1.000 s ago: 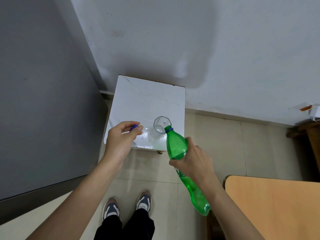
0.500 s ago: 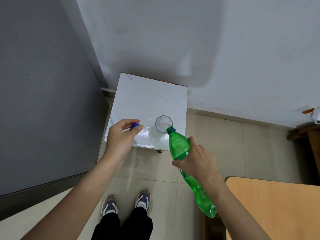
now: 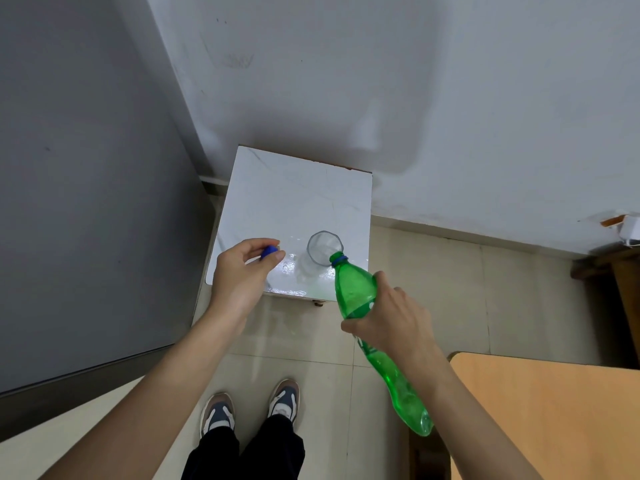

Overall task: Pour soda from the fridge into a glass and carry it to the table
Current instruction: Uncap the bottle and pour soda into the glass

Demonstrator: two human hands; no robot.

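Presently on view, item by item.

1. Glass [image 3: 325, 247]: clear, upright, on the near right part of the white worktop [image 3: 287, 188]. Whether it holds any soda cannot be told.

2. Bottle [image 3: 356, 292]: green plastic, uncapped, tilted. Its long axis runs from the base, low and close to the person's right side, up and away leftward to the mouth, which sits at the near right rim of the glass. No stream can be made out.

3. Right-hand grip [image 3: 391, 320]: fingers and thumb wrapped round the bottle's upper body, just below the shoulder. This hand is the nearer one to the glass by way of the bottle.

4. Left-hand grip [image 3: 239, 275]: pinching the blue cap [image 3: 269, 252] between thumb and fingertips, over the near left of the worktop, just beside the glass but apart from it.

5. Wooden table [image 3: 554, 410]: lower right, well apart from the glass; probably where the glass is to be carried.

6. Judgement: pouring is in hand. The move turns on the mouth staying over the glass opening, which lies up and to the left along the bottle's axis; raising the base further should start or speed the flow. The mouth rides the rim edge, so spill onto the worktop is the risk.
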